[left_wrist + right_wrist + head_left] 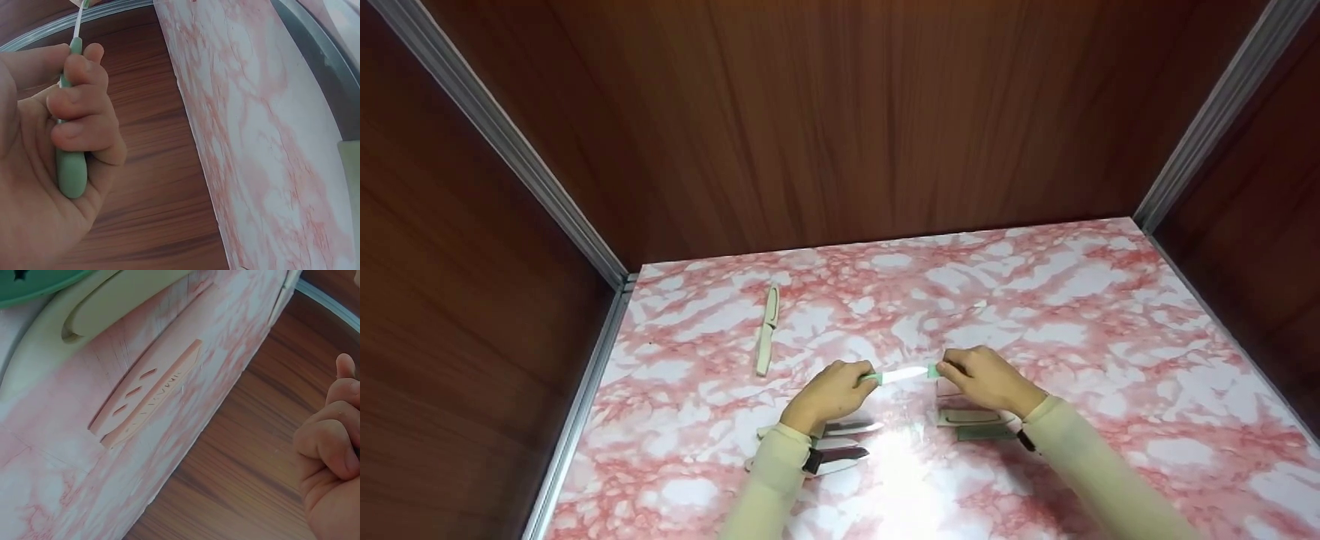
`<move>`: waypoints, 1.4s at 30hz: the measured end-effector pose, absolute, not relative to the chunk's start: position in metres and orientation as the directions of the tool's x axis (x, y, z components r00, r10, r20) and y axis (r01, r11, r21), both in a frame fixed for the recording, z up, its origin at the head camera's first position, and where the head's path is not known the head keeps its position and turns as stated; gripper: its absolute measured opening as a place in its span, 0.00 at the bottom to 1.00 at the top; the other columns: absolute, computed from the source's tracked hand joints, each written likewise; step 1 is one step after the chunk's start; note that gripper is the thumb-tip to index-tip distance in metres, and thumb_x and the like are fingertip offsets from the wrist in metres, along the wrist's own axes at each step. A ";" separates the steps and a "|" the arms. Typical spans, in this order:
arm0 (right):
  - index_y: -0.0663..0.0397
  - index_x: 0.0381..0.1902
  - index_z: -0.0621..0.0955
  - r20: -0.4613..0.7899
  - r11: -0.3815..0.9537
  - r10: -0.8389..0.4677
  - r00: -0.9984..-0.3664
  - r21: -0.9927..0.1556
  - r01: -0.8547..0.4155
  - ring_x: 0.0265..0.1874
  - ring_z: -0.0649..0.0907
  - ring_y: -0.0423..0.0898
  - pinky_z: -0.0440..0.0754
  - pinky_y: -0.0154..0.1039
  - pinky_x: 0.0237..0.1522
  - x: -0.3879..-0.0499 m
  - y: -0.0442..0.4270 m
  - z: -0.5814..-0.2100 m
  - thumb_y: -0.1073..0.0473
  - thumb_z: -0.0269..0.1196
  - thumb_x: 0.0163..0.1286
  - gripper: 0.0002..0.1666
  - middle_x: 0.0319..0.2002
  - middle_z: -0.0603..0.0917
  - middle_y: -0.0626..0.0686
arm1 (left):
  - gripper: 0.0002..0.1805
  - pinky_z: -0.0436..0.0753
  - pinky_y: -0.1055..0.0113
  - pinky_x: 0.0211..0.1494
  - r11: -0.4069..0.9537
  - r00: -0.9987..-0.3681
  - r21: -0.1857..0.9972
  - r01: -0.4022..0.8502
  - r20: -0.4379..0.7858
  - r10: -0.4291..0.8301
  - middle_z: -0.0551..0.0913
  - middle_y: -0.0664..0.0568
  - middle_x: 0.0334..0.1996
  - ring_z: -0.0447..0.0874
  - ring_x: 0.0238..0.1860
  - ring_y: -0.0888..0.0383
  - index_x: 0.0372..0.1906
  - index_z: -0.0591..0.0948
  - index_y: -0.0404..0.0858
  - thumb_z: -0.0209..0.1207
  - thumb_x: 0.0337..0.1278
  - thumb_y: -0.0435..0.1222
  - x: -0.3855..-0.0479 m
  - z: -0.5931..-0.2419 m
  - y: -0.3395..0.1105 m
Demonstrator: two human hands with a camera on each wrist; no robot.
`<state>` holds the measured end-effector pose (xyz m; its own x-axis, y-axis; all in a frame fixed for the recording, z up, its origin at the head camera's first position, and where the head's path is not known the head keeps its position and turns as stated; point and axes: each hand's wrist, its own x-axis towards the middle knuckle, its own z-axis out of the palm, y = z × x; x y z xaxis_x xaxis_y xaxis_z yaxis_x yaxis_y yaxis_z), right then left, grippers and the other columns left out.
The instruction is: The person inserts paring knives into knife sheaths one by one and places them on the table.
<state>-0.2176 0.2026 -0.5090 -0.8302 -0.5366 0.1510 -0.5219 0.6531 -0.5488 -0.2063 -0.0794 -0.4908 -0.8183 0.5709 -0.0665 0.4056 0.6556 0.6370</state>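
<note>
My left hand grips the green handle of a knife, its pale blade pointing right. In the left wrist view, curled fingers wrap round that green handle. My right hand pinches a green piece, likely a blade sheath, at the blade's tip; most of it is hidden by the fingers. At the right wrist view's edge, the right hand appears with curled fingers. Below the hands lie a cream sheath, a green sheath and a slotted pink sheath.
Several knives lie partly under the left forearm, blades to the right. A cream knife in its sheath lies farther back on the left. The red-and-white marbled table is enclosed by brown wooden panels with metal edging.
</note>
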 end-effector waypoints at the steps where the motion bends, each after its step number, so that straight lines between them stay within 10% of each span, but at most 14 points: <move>1: 0.45 0.24 0.74 0.153 0.652 -0.538 -0.829 -0.548 -0.524 0.12 0.60 0.33 0.62 0.32 0.20 -0.218 0.203 -0.509 0.46 0.47 0.75 0.20 0.14 0.64 0.39 | 0.14 0.68 0.69 0.29 0.657 -0.819 0.636 0.404 -0.068 0.570 0.69 0.59 0.20 0.65 0.20 0.64 0.40 0.79 0.40 0.47 0.71 0.44 -0.206 -0.491 -0.079; 42: 0.48 0.23 0.73 0.192 0.597 -0.577 -0.794 -0.565 -0.570 0.13 0.59 0.33 0.61 0.31 0.19 -0.217 0.200 -0.505 0.45 0.50 0.74 0.20 0.15 0.64 0.38 | 0.10 0.69 0.69 0.28 0.647 -0.814 0.600 0.471 0.012 0.581 0.72 0.61 0.20 0.67 0.21 0.65 0.34 0.79 0.45 0.52 0.66 0.44 -0.205 -0.484 -0.069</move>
<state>-0.2173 0.2002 -0.5054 -0.7939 -0.5769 0.1921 -0.5703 0.5967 -0.5645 -0.2050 -0.0688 -0.4835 -0.8138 0.5809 0.0124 0.4710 0.6470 0.5996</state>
